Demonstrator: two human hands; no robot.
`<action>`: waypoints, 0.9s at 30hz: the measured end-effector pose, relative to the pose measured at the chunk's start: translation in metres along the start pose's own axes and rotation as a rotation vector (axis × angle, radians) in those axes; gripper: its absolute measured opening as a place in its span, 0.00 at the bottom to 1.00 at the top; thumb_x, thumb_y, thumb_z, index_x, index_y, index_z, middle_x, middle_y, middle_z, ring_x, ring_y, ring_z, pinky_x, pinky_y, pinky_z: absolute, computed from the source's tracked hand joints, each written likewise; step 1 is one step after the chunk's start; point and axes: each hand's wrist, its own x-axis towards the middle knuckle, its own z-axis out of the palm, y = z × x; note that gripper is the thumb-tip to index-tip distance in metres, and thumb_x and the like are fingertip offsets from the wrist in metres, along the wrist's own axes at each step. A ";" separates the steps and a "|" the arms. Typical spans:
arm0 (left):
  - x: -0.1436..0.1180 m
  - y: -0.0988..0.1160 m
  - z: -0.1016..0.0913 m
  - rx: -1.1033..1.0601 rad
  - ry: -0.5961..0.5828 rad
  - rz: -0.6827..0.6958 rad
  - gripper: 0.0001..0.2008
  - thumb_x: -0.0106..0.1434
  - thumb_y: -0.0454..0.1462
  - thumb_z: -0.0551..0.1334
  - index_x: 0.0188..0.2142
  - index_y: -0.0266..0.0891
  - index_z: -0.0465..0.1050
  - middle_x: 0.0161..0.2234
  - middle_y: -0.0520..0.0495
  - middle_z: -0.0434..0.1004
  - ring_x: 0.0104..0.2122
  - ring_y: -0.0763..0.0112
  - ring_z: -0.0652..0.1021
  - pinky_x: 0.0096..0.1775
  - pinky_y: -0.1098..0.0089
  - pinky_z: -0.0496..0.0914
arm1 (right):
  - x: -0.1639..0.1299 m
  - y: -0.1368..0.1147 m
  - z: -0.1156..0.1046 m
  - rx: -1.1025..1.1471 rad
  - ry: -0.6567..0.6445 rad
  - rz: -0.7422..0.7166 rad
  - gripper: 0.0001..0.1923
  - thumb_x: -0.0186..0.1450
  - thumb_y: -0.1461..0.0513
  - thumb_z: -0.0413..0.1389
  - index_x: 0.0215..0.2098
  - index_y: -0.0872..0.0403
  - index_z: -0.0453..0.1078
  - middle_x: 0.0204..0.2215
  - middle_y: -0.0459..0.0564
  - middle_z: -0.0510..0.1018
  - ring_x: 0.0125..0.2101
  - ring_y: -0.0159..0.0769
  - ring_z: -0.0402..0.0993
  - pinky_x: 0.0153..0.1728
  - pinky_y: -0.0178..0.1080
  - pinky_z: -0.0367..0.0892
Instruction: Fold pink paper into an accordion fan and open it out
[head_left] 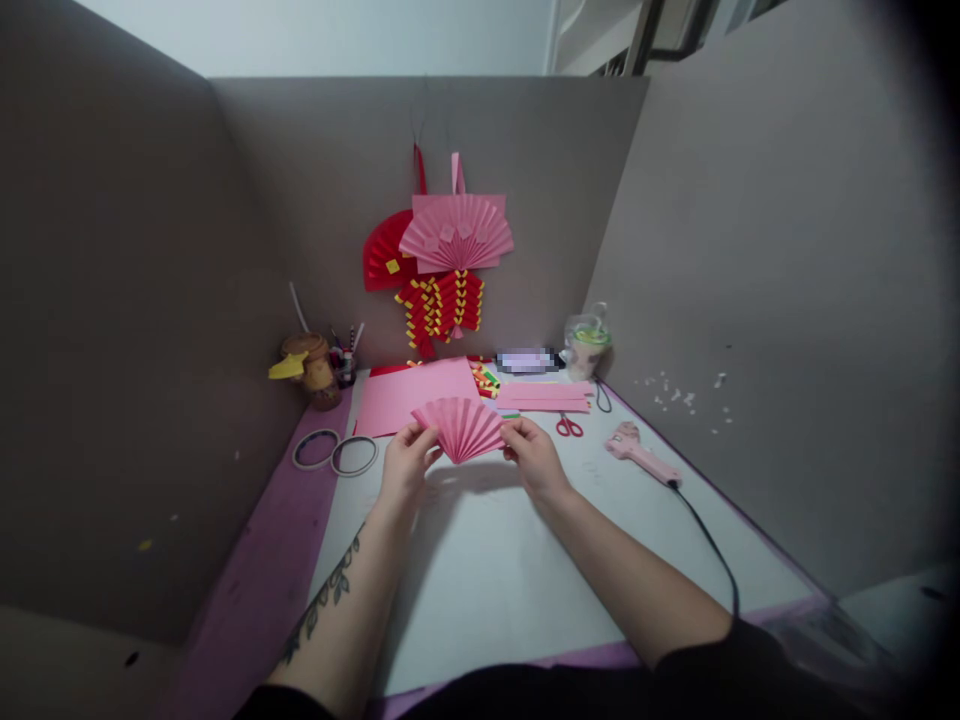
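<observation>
A pleated pink paper fan [459, 428] is spread between my two hands, held above the white table surface and casting a shadow on it. My left hand [407, 458] pinches the fan's left edge between thumb and fingers. At the opposite edge, my right hand [534, 455] grips the fan the same way. The folds gather to a point at the bottom middle. Behind the fan lies a flat sheet of pink paper [405, 392], partly covered by it.
Red-handled scissors [570, 427], pink paper strips [545, 398] and a pink glue gun [643, 456] with a black cord lie right. Two tape rings [354, 456] and a brown cup [319, 372] sit left. Paper fans [457, 235] hang on the grey back panel. A green-lidded cup [587, 348] stands back right.
</observation>
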 end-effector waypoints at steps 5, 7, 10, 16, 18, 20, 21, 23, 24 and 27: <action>0.001 0.000 -0.002 -0.074 -0.014 -0.047 0.15 0.41 0.38 0.71 0.28 0.36 0.70 0.26 0.53 0.73 0.26 0.78 0.72 0.34 0.73 0.67 | 0.001 -0.001 0.000 0.069 0.016 0.049 0.14 0.50 0.54 0.63 0.22 0.53 0.65 0.18 0.40 0.66 0.18 0.25 0.58 0.19 0.31 0.55; 0.001 0.000 -0.003 -0.080 -0.020 -0.044 0.15 0.41 0.39 0.71 0.28 0.37 0.71 0.26 0.53 0.73 0.26 0.77 0.72 0.34 0.73 0.67 | 0.001 -0.001 0.000 0.080 0.026 0.056 0.14 0.50 0.54 0.64 0.22 0.53 0.65 0.17 0.39 0.66 0.18 0.25 0.58 0.19 0.31 0.55; 0.002 0.000 -0.003 -0.064 -0.013 -0.018 0.15 0.42 0.40 0.71 0.28 0.37 0.71 0.26 0.52 0.73 0.28 0.76 0.72 0.35 0.72 0.66 | 0.001 -0.001 0.000 0.091 0.045 0.042 0.15 0.50 0.54 0.64 0.22 0.53 0.65 0.17 0.39 0.66 0.18 0.25 0.59 0.19 0.31 0.56; 0.006 -0.006 -0.006 0.018 0.019 0.016 0.15 0.43 0.42 0.70 0.28 0.36 0.71 0.27 0.52 0.73 0.28 0.75 0.73 0.37 0.70 0.66 | 0.003 0.002 -0.001 0.075 0.069 -0.012 0.14 0.51 0.54 0.63 0.23 0.53 0.65 0.18 0.39 0.66 0.18 0.26 0.58 0.20 0.32 0.56; 0.006 -0.007 -0.006 0.021 0.030 0.013 0.16 0.43 0.42 0.71 0.28 0.37 0.71 0.27 0.52 0.73 0.29 0.75 0.73 0.38 0.70 0.66 | 0.003 0.002 -0.002 0.071 0.080 -0.022 0.14 0.51 0.54 0.63 0.22 0.53 0.65 0.17 0.39 0.65 0.18 0.25 0.58 0.20 0.32 0.55; 0.006 -0.007 -0.006 0.027 0.035 0.009 0.16 0.42 0.42 0.71 0.29 0.37 0.71 0.27 0.52 0.73 0.29 0.75 0.73 0.38 0.70 0.66 | 0.004 0.002 -0.002 0.067 0.088 -0.030 0.14 0.51 0.54 0.63 0.22 0.53 0.64 0.17 0.39 0.65 0.18 0.25 0.57 0.20 0.32 0.55; 0.006 -0.007 -0.006 0.032 0.035 0.008 0.17 0.42 0.42 0.71 0.29 0.37 0.71 0.27 0.52 0.73 0.30 0.74 0.73 0.38 0.70 0.66 | 0.004 0.002 -0.002 0.065 0.090 -0.034 0.14 0.51 0.54 0.63 0.22 0.53 0.64 0.17 0.39 0.64 0.18 0.25 0.57 0.20 0.32 0.56; 0.006 -0.007 -0.005 0.039 0.040 0.008 0.17 0.42 0.43 0.71 0.29 0.37 0.72 0.28 0.51 0.74 0.30 0.74 0.73 0.38 0.70 0.66 | 0.004 0.001 -0.002 0.063 0.092 -0.043 0.14 0.52 0.54 0.63 0.22 0.53 0.64 0.17 0.39 0.64 0.18 0.25 0.57 0.20 0.32 0.56; 0.005 -0.006 -0.004 0.042 0.044 0.009 0.18 0.41 0.43 0.71 0.30 0.37 0.72 0.28 0.51 0.74 0.30 0.74 0.73 0.38 0.69 0.66 | 0.004 0.000 -0.002 0.061 0.095 -0.048 0.14 0.52 0.54 0.62 0.22 0.53 0.64 0.17 0.39 0.64 0.18 0.25 0.57 0.20 0.32 0.55; 0.005 -0.006 -0.004 0.054 0.051 0.020 0.19 0.40 0.44 0.72 0.30 0.36 0.72 0.30 0.49 0.74 0.31 0.73 0.73 0.37 0.70 0.66 | 0.005 0.000 -0.003 0.054 0.106 -0.062 0.14 0.52 0.54 0.62 0.22 0.53 0.64 0.18 0.39 0.64 0.18 0.26 0.57 0.19 0.31 0.55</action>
